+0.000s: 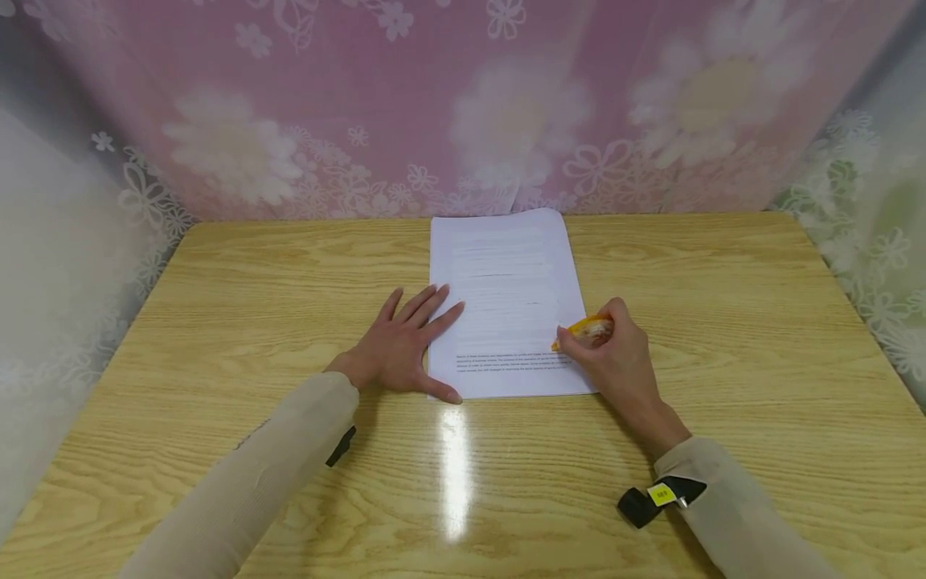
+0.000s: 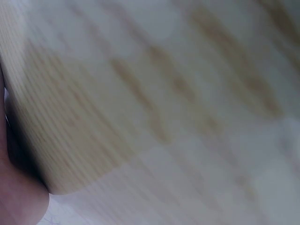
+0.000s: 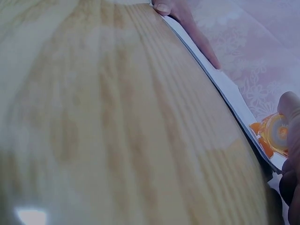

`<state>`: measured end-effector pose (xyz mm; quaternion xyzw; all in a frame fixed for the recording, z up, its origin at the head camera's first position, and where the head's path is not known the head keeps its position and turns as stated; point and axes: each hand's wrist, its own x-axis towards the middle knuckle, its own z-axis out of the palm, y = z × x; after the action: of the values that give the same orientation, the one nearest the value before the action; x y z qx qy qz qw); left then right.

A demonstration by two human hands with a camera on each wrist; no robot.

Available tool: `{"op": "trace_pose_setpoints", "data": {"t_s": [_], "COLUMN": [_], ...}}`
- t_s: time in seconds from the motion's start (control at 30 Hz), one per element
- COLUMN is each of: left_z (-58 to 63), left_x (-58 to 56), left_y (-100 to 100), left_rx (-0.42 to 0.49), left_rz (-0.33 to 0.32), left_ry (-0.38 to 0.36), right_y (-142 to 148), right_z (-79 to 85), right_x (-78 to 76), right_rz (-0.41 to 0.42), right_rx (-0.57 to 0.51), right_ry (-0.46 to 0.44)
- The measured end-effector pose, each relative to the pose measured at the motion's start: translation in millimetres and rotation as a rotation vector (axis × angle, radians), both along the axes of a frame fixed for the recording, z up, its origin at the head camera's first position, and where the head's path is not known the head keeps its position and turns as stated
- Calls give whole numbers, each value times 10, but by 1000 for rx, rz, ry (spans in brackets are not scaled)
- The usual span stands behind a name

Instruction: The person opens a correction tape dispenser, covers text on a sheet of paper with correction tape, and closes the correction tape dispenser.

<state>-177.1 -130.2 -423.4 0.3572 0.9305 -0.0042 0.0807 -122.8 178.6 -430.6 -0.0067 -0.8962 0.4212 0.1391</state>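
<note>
Wood-grained table bears thin, likely slippery paper, its left edge under the spread left hand, while the right hand pinches an orange dispenser at the paper's lower right, probably light, stiff plastic, best gripped by its sides

You are wearing long, pale beige sleeves, the left sleeve and the right sleeve both reaching down to your wrists. The left one is creasing finely along the forearm, where a short line of small dark marks is running near its outer edge. Beside that cuff, a small black device is showing, partly hidden by the sleeve. Near your right cuff you are wearing a black mount; a blocky black end piece is jutting from it, a bright yellow label is bearing small dark characters, and a little silvery part is glinting alongside. Your fingers are showing bare.
</note>
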Motion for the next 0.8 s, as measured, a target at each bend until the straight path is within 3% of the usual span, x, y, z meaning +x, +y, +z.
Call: {"op": "trace_pose_setpoints", "data": {"t_s": [0.8], "left_z": [0], "left_x": [-4], "left_y": [-5], "left_rx": [5], "left_rz": [-4], "left_ry": [-8], "right_y": [104], "right_z": [12], "right_x": [15], "right_rz": [-8], "right_rx": [15], "right_ry": [-2]}}
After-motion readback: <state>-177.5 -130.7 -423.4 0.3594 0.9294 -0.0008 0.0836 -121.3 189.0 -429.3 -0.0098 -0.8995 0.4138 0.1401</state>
